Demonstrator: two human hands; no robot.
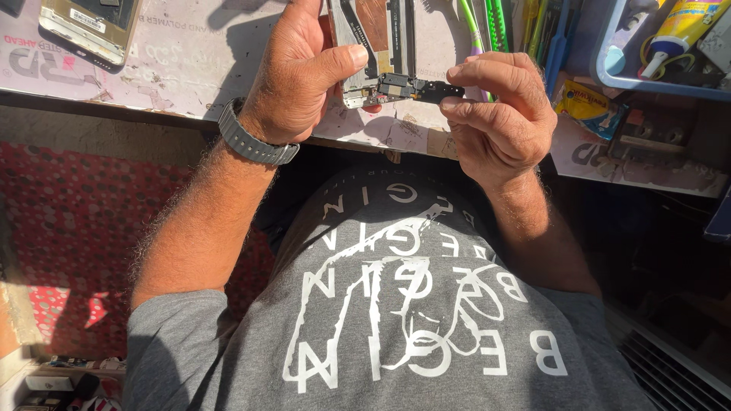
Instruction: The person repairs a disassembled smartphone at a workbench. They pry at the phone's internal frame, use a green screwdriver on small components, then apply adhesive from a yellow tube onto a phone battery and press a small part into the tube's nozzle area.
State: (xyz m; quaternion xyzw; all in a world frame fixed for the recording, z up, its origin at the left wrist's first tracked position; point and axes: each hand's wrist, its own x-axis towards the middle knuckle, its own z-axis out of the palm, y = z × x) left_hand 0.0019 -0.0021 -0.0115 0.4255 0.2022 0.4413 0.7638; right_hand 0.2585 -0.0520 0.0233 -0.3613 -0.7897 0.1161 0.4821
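The left hand point(301, 72), with a grey watch point(251, 141) on its wrist, grips an opened phone frame point(373, 46) from the side, thumb pressed across its lower end. The right hand point(499, 114) pinches a small black part point(415, 89) between thumb and forefinger, holding it against the bottom edge of the frame. Both are held just above the pale counter point(190, 68), in bright sun. Another phone point(87, 27) lies at the counter's far left. Green and yellow tools point(487, 19) lie beyond the right hand, with a yellow packet point(586, 106) and a blue tray point(609, 72) holding a glue tube point(678, 30) further right.
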